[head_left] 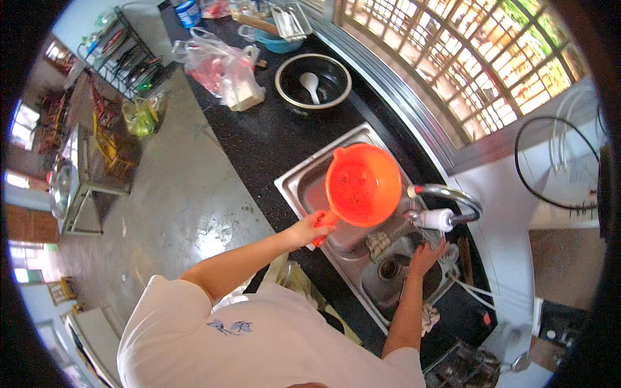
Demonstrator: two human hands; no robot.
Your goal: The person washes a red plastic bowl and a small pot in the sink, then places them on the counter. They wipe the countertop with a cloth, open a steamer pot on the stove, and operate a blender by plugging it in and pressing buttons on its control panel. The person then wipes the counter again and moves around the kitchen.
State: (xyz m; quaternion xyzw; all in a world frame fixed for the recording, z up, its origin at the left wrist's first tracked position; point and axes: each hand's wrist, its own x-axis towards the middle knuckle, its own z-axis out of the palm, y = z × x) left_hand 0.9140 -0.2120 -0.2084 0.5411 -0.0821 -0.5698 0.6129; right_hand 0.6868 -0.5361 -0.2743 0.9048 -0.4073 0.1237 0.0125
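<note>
The round orange-red plastic dipper [365,187] is over the two-bowl stainless steel sink [312,192] set into the black speckled desk [259,152], with the curved metal tap [475,202] and its white cylindrical fitting [436,219] at four o'clock from it. Handling it well, I judge, calls for keeping the wide bowl level and wholly over the sink, since a full dipper would weigh on the wrist and could spill at the small spout, which points to eleven o'clock. Darker marks show inside the bowl, too unclear to identify. It also seems wise to steer its rim clear of the white fitting. The left hand [316,229] has its grip clenched round the dipper's handle, which leaves the bowl toward half past seven; that forearm slants up from the person's body toward two o'clock, the elbow held out to the side. The right hand [427,256], at half past four from the dipper, reaches up toward one o'clock with fingers just below the white fitting; I cannot tell whether its grip is closed on anything there.
</note>
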